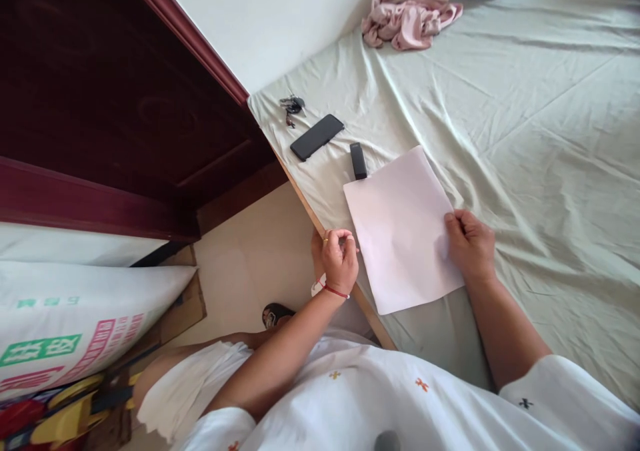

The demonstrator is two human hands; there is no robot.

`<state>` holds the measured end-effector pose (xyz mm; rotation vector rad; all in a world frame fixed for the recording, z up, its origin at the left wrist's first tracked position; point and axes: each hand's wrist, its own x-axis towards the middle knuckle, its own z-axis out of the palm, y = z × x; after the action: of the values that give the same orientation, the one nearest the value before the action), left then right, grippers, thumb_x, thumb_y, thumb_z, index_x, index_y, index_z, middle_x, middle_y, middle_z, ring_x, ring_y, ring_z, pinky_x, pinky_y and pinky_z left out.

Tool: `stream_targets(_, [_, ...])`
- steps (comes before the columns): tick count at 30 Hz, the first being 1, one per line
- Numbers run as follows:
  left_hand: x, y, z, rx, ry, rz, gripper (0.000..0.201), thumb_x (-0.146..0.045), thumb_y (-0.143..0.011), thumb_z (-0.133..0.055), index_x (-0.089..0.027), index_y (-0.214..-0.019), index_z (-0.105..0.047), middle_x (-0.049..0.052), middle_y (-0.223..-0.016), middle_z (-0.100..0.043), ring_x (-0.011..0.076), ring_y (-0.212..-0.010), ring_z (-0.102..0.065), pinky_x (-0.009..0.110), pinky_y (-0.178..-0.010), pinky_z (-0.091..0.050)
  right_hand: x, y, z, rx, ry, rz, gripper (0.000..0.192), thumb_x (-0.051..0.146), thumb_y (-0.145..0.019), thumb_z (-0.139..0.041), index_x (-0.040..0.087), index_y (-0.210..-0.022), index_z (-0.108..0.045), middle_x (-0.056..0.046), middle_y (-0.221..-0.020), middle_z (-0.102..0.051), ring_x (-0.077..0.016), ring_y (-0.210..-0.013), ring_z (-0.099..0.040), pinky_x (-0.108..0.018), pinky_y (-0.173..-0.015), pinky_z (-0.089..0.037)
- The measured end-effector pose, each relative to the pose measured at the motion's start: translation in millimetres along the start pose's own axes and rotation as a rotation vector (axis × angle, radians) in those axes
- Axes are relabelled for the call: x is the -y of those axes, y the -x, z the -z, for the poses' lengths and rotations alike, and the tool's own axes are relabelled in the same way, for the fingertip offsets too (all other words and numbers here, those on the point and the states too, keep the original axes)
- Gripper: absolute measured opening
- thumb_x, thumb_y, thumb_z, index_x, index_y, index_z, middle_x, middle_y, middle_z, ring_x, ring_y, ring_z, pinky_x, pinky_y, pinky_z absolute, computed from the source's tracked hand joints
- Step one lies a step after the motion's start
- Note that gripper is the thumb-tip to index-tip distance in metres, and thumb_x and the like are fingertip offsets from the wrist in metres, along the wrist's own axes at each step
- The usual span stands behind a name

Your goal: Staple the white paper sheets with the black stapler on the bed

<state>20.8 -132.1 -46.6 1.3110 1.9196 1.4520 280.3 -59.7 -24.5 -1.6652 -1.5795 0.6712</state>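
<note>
A blank white sheet of paper (400,231) lies at a slant on the pale green bedsheet, near the edge of the bed. My right hand (471,244) pinches its right edge, thumb on top and the other fingers curled at the side. Just left of the paper, over the wooden bed edge, my left hand (341,259) is closed with its fingers curled in, and nothing shows in it. A small black box-shaped object (358,161) touches or nearly touches the paper's upper left corner.
Beyond the paper lie a black phone (317,137) and a bunch of keys (294,106). Crumpled pink cloth (407,14) rests by the wall. The wooden bed edge (373,318) runs beside my legs. On the left are a dark red door (125,84) and a large printed white sack (90,318).
</note>
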Motion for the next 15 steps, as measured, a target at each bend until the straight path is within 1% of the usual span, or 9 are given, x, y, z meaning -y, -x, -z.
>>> stream_targets(2, [4,0,-0.2,-0.041,0.099,0.084,0.013,-0.033,-0.098,-0.061,-0.02,-0.097,-0.063,0.005,-0.101,-0.064,0.0118,-0.069,-0.065,0.026,-0.062,-0.054,-2,1,2,-0.007,-0.046,-0.013,0.029,0.047,-0.096,-0.056,0.023,-0.088,-0.069,0.002,-0.062,-0.053,-0.016,-0.06,-0.047,-0.032,-0.062,-0.035])
stream_targets(3, [5,-2,-0.1,-0.058,0.145,0.114,0.017,-0.037,-0.098,-0.064,-0.02,-0.098,-0.063,0.006,-0.102,-0.064,0.0127,-0.073,-0.066,0.027,-0.065,-0.056,-3,1,3,-0.002,-0.077,-0.02,0.028,0.047,-0.096,-0.058,0.023,-0.088,-0.069,0.002,-0.063,-0.053,-0.0158,-0.061,-0.047,-0.031,-0.062,-0.035])
stream_targets(6, [6,-8,1.3,-0.079,0.282,0.2,0.028,-0.048,-0.095,-0.07,-0.021,-0.102,-0.064,0.007,-0.106,-0.068,0.0178,-0.092,-0.07,0.029,-0.077,-0.058,-6,1,6,0.061,-0.239,-0.06,0.028,0.049,-0.095,-0.062,0.023,-0.088,-0.07,0.002,-0.067,-0.055,-0.0152,-0.062,-0.045,-0.031,-0.06,-0.035])
stream_targets(9, [-3,-15,3.9,-0.069,0.47,0.318,0.042,-0.061,-0.091,-0.072,-0.024,-0.109,-0.065,0.007,-0.115,-0.072,0.0211,-0.106,-0.07,0.03,-0.079,-0.058,-6,1,6,0.12,-0.389,-0.104,0.028,0.051,-0.093,-0.065,0.023,-0.089,-0.069,0.001,-0.071,-0.057,-0.0146,-0.06,-0.044,-0.03,-0.057,-0.033])
stream_targets(11, [-12,-16,5.8,-0.018,0.629,0.442,0.054,-0.073,-0.088,-0.068,-0.024,-0.111,-0.066,0.008,-0.112,-0.075,0.023,-0.107,-0.072,0.031,-0.079,-0.059,-4,1,5,0.102,-0.372,-0.086,0.028,0.05,-0.093,-0.064,0.023,-0.087,-0.068,0.002,-0.068,-0.053,-0.0143,-0.06,-0.042,-0.03,-0.057,-0.032])
stream_targets(13, [-19,-14,7.9,0.067,0.759,0.558,0.066,-0.082,-0.084,-0.064,-0.021,-0.109,-0.067,0.01,-0.104,-0.077,0.0252,-0.103,-0.075,0.034,-0.08,-0.059,0,2,5,0.066,-0.28,-0.041,0.027,0.048,-0.093,-0.062,0.023,-0.084,-0.066,0.003,-0.065,-0.048,-0.0142,-0.06,-0.04,-0.031,-0.058,-0.031])
stream_targets(15, [-22,-11,9.7,0.144,0.815,0.6,0.07,-0.085,-0.08,-0.066,-0.02,-0.105,-0.069,0.011,-0.098,-0.079,0.027,-0.102,-0.077,0.036,-0.083,-0.06,6,3,4,0.055,-0.187,-0.005,0.028,0.047,-0.093,-0.06,0.023,-0.083,-0.065,0.003,-0.063,-0.045,-0.0142,-0.06,-0.039,-0.031,-0.059,-0.031])
